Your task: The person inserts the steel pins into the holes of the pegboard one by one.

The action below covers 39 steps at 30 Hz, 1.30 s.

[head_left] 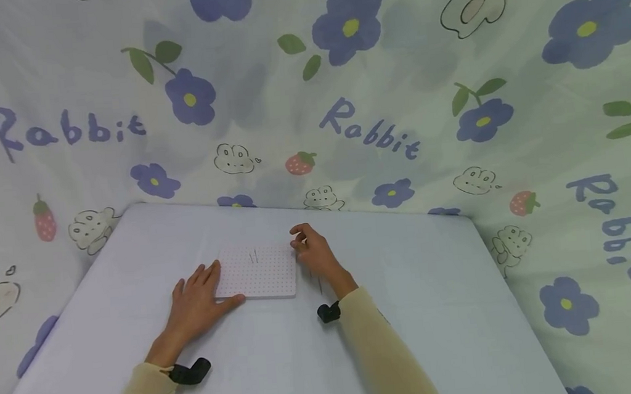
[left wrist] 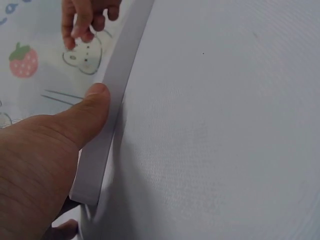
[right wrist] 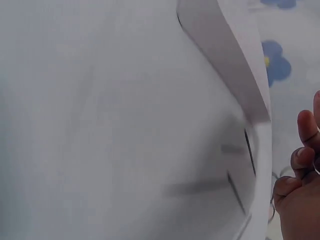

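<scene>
A white pegboard (head_left: 263, 284) with rows of small holes lies flat on the table. Two thin dark pins (head_left: 253, 257) stand in it towards the back. My left hand (head_left: 196, 302) steadies the board at its front left corner, its fingers along the left side. In the left wrist view the thumb (left wrist: 95, 107) presses on the front edge. Beyond the board's right side my right hand (head_left: 316, 256) hovers with loosely bent, parted fingers; nothing shows between them. Below it are thin dark sticks (right wrist: 250, 152), near the board's side.
The white table (head_left: 413, 313) carries the board and the sticks. A curtain (head_left: 262, 90) printed with flowers, rabbits and strawberries hangs behind and on both sides. Each wrist wears a black camera mount (head_left: 191, 372).
</scene>
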Tool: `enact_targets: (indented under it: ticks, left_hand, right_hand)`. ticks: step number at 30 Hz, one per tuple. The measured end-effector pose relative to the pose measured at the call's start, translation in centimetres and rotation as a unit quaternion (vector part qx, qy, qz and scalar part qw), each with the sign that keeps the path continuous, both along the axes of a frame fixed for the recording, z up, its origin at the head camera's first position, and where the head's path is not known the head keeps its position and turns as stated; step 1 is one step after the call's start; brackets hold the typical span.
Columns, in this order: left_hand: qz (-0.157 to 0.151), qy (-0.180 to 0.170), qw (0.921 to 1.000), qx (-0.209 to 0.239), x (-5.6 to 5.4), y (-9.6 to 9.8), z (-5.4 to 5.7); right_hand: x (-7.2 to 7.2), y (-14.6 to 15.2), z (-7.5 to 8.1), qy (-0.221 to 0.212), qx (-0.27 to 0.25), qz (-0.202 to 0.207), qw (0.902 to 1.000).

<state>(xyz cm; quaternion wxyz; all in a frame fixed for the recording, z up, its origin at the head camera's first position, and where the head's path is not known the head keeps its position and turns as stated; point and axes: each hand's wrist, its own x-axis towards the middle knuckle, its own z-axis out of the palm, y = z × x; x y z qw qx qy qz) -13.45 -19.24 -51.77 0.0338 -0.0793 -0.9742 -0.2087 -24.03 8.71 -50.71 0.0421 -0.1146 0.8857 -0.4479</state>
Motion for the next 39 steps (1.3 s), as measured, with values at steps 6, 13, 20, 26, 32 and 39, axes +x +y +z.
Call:
enact_targets:
  ticks: [6, 13, 20, 26, 32, 39]
  left_hand:
    - [0.001, -0.002, 1.0, 0.004, -0.1, -0.1, -0.2]
    - [0.0, 0.002, 1.0, 0.003, -0.2, -0.1, -0.4]
    - [0.0, -0.004, 1.0, 0.003, -0.2, -0.1, -0.6]
    - [0.004, 0.003, 1.0, 0.002, -0.2, 0.0, -0.4]
    - [0.003, 0.004, 1.0, -0.001, -0.3, -0.1, -0.4]
    - [0.006, 0.0, 1.0, 0.002, -0.2, 0.0, -0.3]
  right_hand:
    - [-0.4, 4.5, 0.2, -0.005, -0.008, -0.037, 0.9993]
    - [-0.6, 8.5, -0.4, -0.012, -0.006, -0.089, 0.996]
    - [0.1, 10.4, -1.1, -0.019, 0.035, -0.095, 0.9947]
    - [1.6, 11.1, -1.5, -0.032, 0.064, -0.091, 0.9933]
    - [3.1, 11.4, -1.9, -0.031, 0.083, -0.089, 0.9922]
    - [4.3, 11.1, -2.1, -0.01, 0.104, -0.104, 0.9891]
